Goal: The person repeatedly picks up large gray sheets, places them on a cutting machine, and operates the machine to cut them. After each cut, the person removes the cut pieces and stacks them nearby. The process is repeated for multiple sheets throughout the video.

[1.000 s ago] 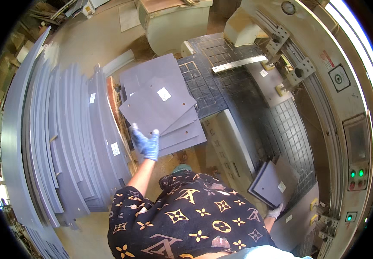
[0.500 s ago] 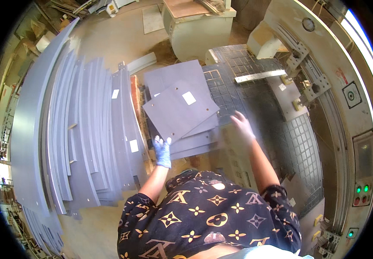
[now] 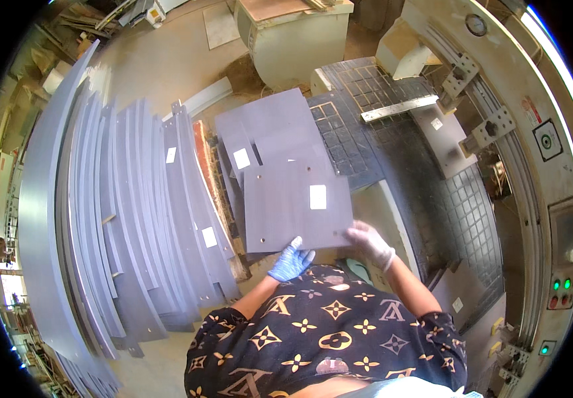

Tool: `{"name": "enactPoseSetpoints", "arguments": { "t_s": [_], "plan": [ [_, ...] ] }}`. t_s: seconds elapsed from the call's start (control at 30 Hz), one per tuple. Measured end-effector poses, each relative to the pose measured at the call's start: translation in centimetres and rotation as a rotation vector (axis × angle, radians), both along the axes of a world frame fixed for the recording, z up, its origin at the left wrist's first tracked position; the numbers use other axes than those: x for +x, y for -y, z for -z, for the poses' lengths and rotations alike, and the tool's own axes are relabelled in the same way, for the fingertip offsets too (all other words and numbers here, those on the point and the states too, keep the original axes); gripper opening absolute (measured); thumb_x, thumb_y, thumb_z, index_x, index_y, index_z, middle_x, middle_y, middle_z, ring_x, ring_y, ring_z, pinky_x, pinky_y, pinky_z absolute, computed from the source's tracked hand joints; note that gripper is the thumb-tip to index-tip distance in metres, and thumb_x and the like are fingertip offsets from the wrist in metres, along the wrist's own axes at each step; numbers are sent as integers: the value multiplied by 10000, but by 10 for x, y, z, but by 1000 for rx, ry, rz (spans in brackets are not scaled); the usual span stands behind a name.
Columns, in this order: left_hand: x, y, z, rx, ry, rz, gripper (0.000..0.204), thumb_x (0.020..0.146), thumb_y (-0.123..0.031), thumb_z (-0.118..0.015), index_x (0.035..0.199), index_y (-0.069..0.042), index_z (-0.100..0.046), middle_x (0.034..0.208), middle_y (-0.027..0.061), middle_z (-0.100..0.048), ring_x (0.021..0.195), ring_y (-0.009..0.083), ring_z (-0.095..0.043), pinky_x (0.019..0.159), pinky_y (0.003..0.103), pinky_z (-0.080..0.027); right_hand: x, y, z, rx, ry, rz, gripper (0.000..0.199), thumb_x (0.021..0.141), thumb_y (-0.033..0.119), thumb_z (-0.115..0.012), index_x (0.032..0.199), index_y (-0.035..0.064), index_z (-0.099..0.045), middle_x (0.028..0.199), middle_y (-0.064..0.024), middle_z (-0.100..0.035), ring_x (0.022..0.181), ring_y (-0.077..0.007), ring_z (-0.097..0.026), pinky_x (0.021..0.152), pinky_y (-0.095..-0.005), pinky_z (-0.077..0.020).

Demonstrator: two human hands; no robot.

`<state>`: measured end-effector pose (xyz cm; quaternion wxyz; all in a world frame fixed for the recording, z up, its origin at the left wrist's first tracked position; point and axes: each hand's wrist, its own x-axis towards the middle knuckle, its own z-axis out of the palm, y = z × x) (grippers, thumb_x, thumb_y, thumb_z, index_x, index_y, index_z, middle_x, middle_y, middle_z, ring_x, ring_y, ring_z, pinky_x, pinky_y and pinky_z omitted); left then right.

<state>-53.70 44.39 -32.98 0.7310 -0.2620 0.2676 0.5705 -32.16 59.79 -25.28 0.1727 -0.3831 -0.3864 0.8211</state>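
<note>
A square grey panel (image 3: 283, 209) with small drilled holes and a white label lies over other grey panels (image 3: 276, 123), its near edge toward me. My left hand (image 3: 291, 261), in a blue glove, grips that near edge, thumb on top and fingers below. At the panel's near right corner, my right hand (image 3: 370, 244) in a white glove pinches the edge. Another white label (image 3: 241, 158) and a dark slot show on the panel behind. What the lower panels rest on is mostly hidden.
Many long grey boards (image 3: 134, 219) are stacked on the left. To the right stands a machine (image 3: 522, 113) with a gridded black bed (image 3: 465, 212), clamps, a pale bar (image 3: 399, 108) and lit green buttons (image 3: 562, 284). A smaller panel (image 3: 440, 142) lies beneath the clamps. A pale cabinet (image 3: 296, 50) stands behind.
The top panel has turned roughly square to me and come nearer. My right hand moved from the machine side to its corner; my left hand shifted right along the near edge.
</note>
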Motion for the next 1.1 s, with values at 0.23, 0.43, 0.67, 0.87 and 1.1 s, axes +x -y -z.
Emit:
{"name": "enactPoseSetpoints", "arguments": {
  "t_s": [0.23, 0.43, 0.67, 0.87, 1.1],
  "plan": [
    [23, -10, -28, 204, -983, 303, 357, 912, -232, -526, 1185, -3, -509, 1102, 66, -562, 991, 167, -540, 875, 327, -447, 157, -108, 69, 810, 905, 306, 437, 771, 292, -623, 1122, 35, -577, 1076, -165, -601, 1000, -289, -577, 863, -361, -449],
    [67, -49, -67, 166, -1027, 126, 412, 888, -302, -528, 1175, -6, -517, 1135, 81, -558, 1032, 191, -539, 907, 363, -432, 217, -233, 36, 977, 1506, 201, 468, 720, 323, -661, 1147, 160, -561, 1218, -111, -514, 1096, -321, -501, 899, -418, -430],
    [82, -22, -66, 120, -1010, 46, 469, 822, -248, -620, 1215, -40, -471, 1155, 53, -525, 1065, 181, -500, 950, 354, -398, 229, -235, 58, 1029, 1579, 16, 367, 706, 258, -680, 1039, 119, -617, 1057, -141, -593, 993, -326, -562, 848, -426, -468],
    [80, -25, -60, 115, -1077, 76, 544, 783, -282, -672, 1220, -38, -460, 1122, 55, -520, 1026, 168, -503, 881, 318, -436, 212, -216, 63, 1026, 1629, -72, 426, 675, 329, -682, 1020, 109, -563, 986, -171, -578, 955, -353, -554, 807, -470, -455],
    [59, -89, -78, 334, -1021, 192, 565, 767, -315, -685, 1195, -3, -488, 1096, 57, -542, 1012, 148, -493, 876, 297, -416, 161, -5, 63, 1316, 1315, 81, 393, 565, 276, -743, 864, 80, -580, 871, -140, -565, 829, -347, -542, 695, -456, -441]
  ]
}}
